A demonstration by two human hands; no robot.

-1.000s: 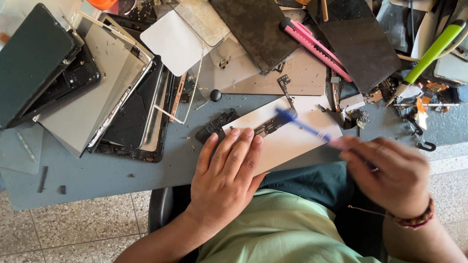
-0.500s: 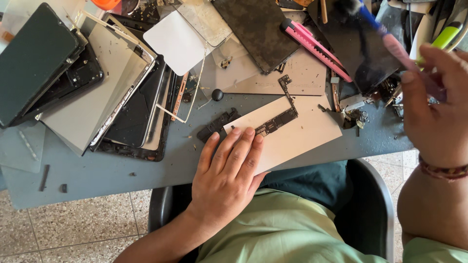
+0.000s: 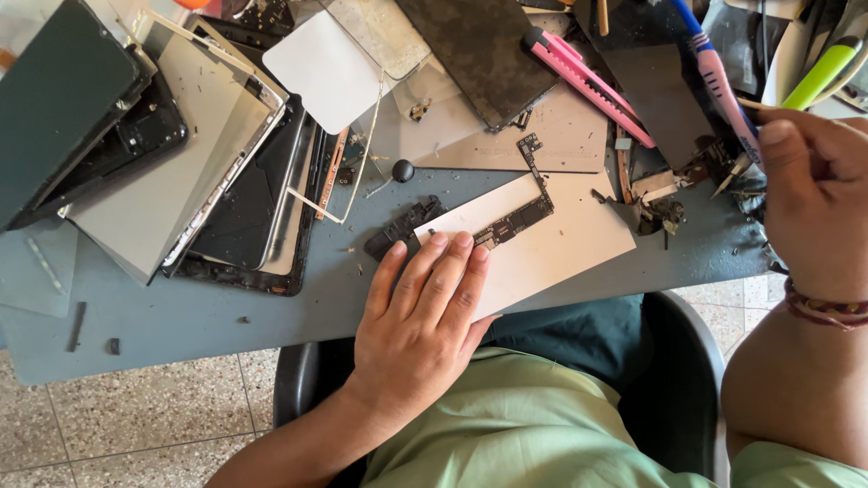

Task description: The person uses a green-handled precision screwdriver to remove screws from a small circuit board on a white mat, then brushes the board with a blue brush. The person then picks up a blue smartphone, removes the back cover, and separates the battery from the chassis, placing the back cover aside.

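My left hand (image 3: 418, 312) lies flat, fingers together, on the near corner of a white sheet (image 3: 561, 244) on the grey bench. Its fingertips touch the lower end of a narrow L-shaped phone circuit board (image 3: 522, 208) resting on that sheet. My right hand (image 3: 814, 194) is raised at the right edge, shut on a pink and blue toothbrush (image 3: 719, 77) whose handle points up and left. A thin pale stick also pokes out of that hand.
Phone frames, screens and back covers (image 3: 208, 172) pile up at the left. A pink utility knife (image 3: 588, 81), a small black knob (image 3: 403, 169), a green-handled tool (image 3: 818, 72) and small metal parts (image 3: 660, 194) crowd the back right. The bench edge (image 3: 271, 334) runs just above my lap.
My right hand has swung from the white sheet up to the right edge, carrying the toothbrush off the board. The left hand has stayed put.
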